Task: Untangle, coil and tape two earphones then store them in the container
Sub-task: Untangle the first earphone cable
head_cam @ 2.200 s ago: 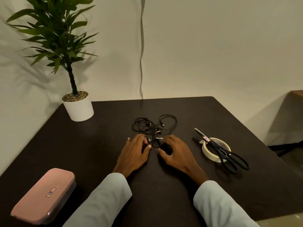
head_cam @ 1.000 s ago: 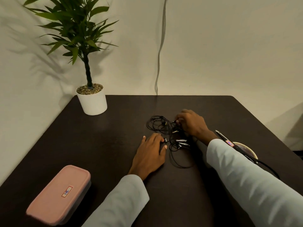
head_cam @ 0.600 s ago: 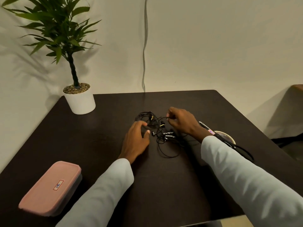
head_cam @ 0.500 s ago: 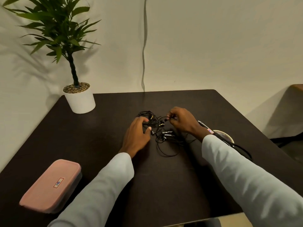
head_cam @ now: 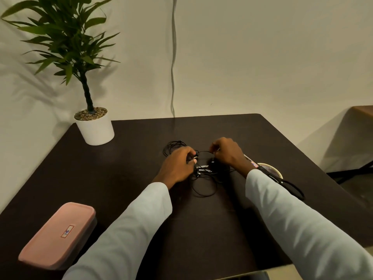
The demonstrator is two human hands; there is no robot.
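A tangle of black earphone cables (head_cam: 203, 178) lies mid-table, with loops spreading toward me and behind my left hand. My left hand (head_cam: 177, 164) curls over the left side of the tangle and pinches cable near the earbuds. My right hand (head_cam: 227, 152) pinches a strand at the tangle's right side, lifted slightly off the table. A short stretch of cable arcs between the two hands. The pink-lidded container (head_cam: 57, 235) sits shut at the near left corner. The roll of tape (head_cam: 270, 171) lies right of my right wrist, partly hidden by my sleeve.
Black scissors (head_cam: 290, 185) rest across the tape roll, mostly behind my right forearm. A potted plant in a white pot (head_cam: 94, 129) stands at the far left corner. The dark table (head_cam: 125, 158) ends close to me, and a grey cord hangs on the wall.
My left hand moved from resting flat beside the tangle to curling onto it and taking hold of cable. My right hand keeps its pinch, and a strand now stretches between the hands.
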